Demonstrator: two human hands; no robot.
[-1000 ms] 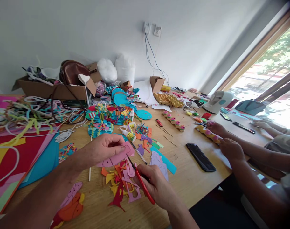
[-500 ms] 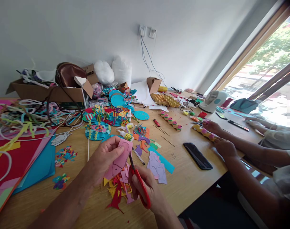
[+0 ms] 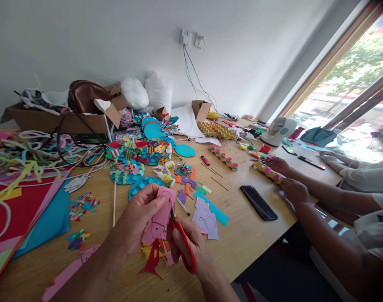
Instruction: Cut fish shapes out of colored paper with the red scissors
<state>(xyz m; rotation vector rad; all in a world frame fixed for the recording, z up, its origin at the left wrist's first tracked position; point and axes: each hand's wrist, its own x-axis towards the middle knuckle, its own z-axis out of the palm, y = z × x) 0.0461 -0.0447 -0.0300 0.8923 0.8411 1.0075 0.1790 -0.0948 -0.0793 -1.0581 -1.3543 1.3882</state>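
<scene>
My left hand [image 3: 137, 218] pinches a pink paper piece [image 3: 160, 216] with a fish outline drawn on it, held upright above the wooden table [image 3: 242, 235]. My right hand [image 3: 191, 247] grips red-handled scissors [image 3: 182, 239], whose blades meet the right edge of the pink paper. Beneath both hands lies a heap of red, yellow and orange paper scraps [image 3: 153, 253]. Lilac cut-outs [image 3: 205, 218] and a turquoise strip [image 3: 215, 209] rest just to the right.
Another person's hands [image 3: 286, 180] work on a yellow flower strip at the right, beside a black phone [image 3: 258, 202]. Coloured sheets [image 3: 24, 209], paper ribbons, fish discs [image 3: 128, 172], glue bottles, cardboard boxes [image 3: 65, 119] and a wooden skewer crowd the table.
The pink paper has been turned from lying flat to upright. The scissors have come up from the scrap heap to the paper's edge. The view has shifted slightly.
</scene>
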